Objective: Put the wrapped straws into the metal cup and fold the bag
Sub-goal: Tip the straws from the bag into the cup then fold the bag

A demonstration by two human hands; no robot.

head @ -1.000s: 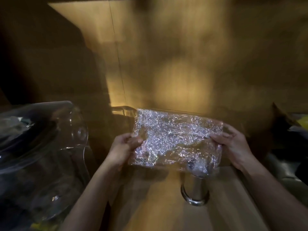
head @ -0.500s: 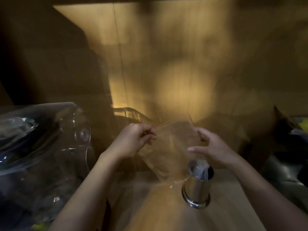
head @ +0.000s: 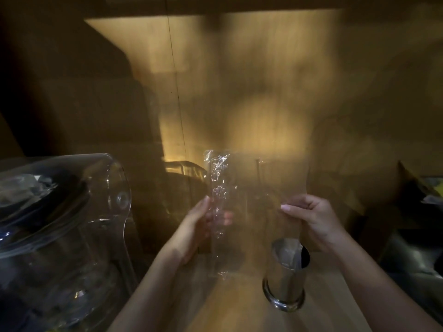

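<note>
A clear plastic bag (head: 242, 207) hangs upright between my hands above the wooden table, nearly see-through and glinting along its left edge. My left hand (head: 203, 226) grips that left edge with fingers behind the film. My right hand (head: 311, 221) pinches the bag's right edge between thumb and forefinger. Below my right hand the shiny metal cup (head: 284, 283) stands upright on the table. Pale wrapped straws (head: 287, 254) stick up inside it.
A large clear plastic container (head: 64, 226) with dark contents fills the left side. The wooden table (head: 239, 312) runs under my forearms. Brown cardboard (head: 340, 178) stands behind my right hand. Dark cluttered items (head: 422, 236) sit at the right edge.
The bag, first held flat and crinkled shiny, has been turned and now hangs upright and almost transparent. My hands have moved to its side edges. The cup and its straws came into full view.
</note>
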